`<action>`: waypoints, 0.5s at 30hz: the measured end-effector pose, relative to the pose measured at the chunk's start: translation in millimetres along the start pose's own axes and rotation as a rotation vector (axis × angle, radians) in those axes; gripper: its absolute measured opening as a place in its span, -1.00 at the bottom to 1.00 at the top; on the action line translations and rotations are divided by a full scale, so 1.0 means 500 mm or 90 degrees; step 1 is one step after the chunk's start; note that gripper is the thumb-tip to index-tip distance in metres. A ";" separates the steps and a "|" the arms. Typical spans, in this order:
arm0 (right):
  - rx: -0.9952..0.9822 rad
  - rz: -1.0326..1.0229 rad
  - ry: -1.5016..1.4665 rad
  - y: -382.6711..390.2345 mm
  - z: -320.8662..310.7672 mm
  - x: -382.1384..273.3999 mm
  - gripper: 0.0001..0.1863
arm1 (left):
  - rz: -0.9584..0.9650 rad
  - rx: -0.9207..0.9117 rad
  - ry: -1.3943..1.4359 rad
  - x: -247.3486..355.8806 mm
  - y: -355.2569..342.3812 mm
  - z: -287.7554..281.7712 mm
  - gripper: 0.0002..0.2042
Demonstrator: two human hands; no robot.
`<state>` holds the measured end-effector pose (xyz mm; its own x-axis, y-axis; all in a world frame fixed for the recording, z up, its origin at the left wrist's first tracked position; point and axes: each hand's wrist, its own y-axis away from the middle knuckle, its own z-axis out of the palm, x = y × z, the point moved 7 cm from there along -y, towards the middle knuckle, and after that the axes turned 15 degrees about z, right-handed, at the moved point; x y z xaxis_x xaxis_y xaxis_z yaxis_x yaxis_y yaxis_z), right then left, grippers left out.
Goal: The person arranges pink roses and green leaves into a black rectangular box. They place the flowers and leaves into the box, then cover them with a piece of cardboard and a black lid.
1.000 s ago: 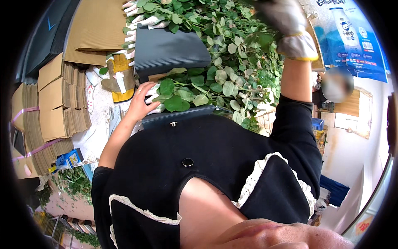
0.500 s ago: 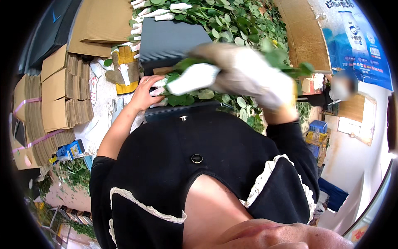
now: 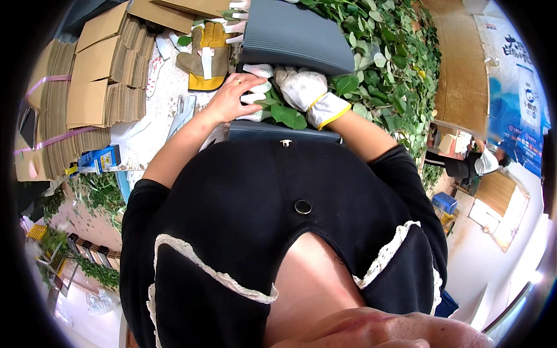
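Observation:
My bare left hand (image 3: 233, 100), a ring on one finger, lies with fingers apart over the white mesh-wrapped stem ends (image 3: 259, 87) of several leafy bundles. These rest in a dark grey corrugated box (image 3: 278, 132) close to my chest. My right hand (image 3: 304, 93), in a white and grey work glove with a yellow-edged cuff, presses in among the bundles just right of the wrapped ends. Its fingertips are hard to make out, so its grip is unclear. Green leaves (image 3: 288, 116) spread below the glove. Behind both hands rises a dark grey corrugated panel (image 3: 296, 35).
Left of the box lies a yellow and brown work glove (image 3: 209, 55). Farther left stand strapped stacks of folded cardboard (image 3: 96, 95), with a blue box (image 3: 104, 159) at the table edge. A heap of leafy branches (image 3: 394, 69) fills the right. Another person (image 3: 487, 162) is at far right.
My right hand has swung left and down, bringing a mesh-wrapped leafy bundle from above the box in among the others. My left hand stays over the wrapped ends. The whole view has shifted.

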<state>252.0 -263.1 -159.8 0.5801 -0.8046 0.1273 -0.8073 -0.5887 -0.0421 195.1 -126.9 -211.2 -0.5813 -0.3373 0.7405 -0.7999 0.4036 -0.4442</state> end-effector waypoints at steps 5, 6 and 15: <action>-0.146 0.034 0.016 0.003 0.004 0.000 -0.69 | 0.091 -0.046 -0.221 0.044 -0.037 -0.038 -0.45; -0.160 0.031 0.006 0.008 0.002 -0.010 -0.70 | 0.073 -0.067 -0.173 0.033 -0.039 -0.032 -0.47; -0.143 -0.097 -0.153 0.017 -0.204 -0.010 -0.51 | 0.032 -0.073 -0.129 0.001 -0.059 -0.024 -0.74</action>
<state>231.3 -256.4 -59.8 0.6827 -0.7204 -0.1219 -0.6983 -0.6925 0.1812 220.3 -128.9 -191.7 -0.6478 -0.4736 0.5967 -0.7534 0.5146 -0.4094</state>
